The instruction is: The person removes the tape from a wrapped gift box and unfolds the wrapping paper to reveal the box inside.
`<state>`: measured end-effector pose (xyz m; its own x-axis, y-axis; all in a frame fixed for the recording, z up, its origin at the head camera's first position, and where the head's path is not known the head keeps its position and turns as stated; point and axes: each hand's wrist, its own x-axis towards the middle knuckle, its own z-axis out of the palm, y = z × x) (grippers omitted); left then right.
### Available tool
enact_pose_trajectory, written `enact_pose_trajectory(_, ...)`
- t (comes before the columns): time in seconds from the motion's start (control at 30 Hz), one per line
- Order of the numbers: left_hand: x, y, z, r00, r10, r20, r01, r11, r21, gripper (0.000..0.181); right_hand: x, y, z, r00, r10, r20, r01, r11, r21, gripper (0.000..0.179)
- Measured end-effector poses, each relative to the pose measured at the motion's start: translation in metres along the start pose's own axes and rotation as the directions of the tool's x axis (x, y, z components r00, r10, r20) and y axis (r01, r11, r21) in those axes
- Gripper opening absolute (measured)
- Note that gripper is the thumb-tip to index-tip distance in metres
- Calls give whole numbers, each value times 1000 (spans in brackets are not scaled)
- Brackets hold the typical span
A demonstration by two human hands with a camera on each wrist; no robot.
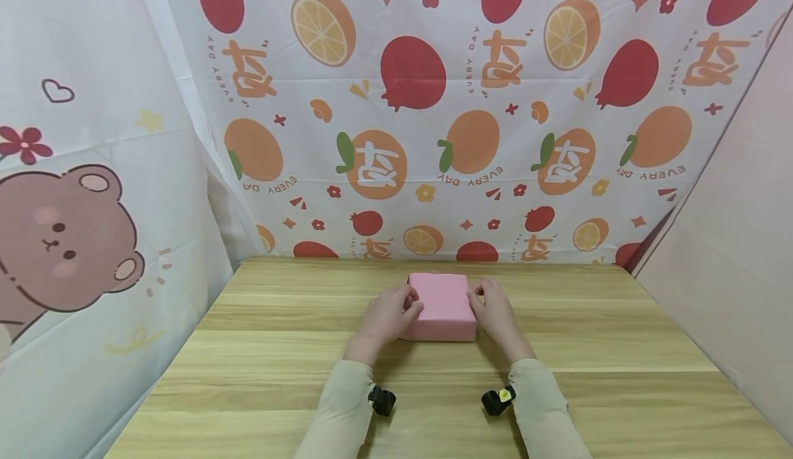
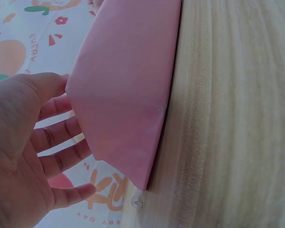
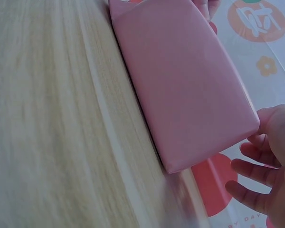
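While the pink box (image 1: 441, 305) lies flat between them, the left hand (image 1: 387, 316) and right hand (image 1: 493, 313) flank its short ends, equally near, fingers loosely spread and touching its sides.

Count on the bench: one pink wrapped box (image 1: 441, 305) on one wooden table (image 1: 260, 369), and two hands — left hand (image 1: 389, 316) and right hand (image 1: 493, 313). Two small black wrist cameras — one (image 1: 381, 400) per sleeve, the other (image 1: 498, 400) opposite. Three printed cloth panels (image 1: 471, 101) surround the table.
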<state>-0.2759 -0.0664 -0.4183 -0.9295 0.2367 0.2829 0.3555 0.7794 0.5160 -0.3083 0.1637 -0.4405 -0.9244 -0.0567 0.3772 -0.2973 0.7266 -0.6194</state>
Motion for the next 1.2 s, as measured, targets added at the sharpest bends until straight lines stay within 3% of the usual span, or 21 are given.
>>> enact_pose_trajectory(0.3, 0, -1, 1, 1000, -2, 9, 2, 1000, -7, 15, 1, 3, -4, 995, 104, -9, -104, 994, -23, 13)
enact_pose_trajectory(1.2, 1, -4, 3, 1000, -15, 24, 16, 999, -50, 16, 2, 10, -11, 981, 194, -8, -194, 980, -42, 11)
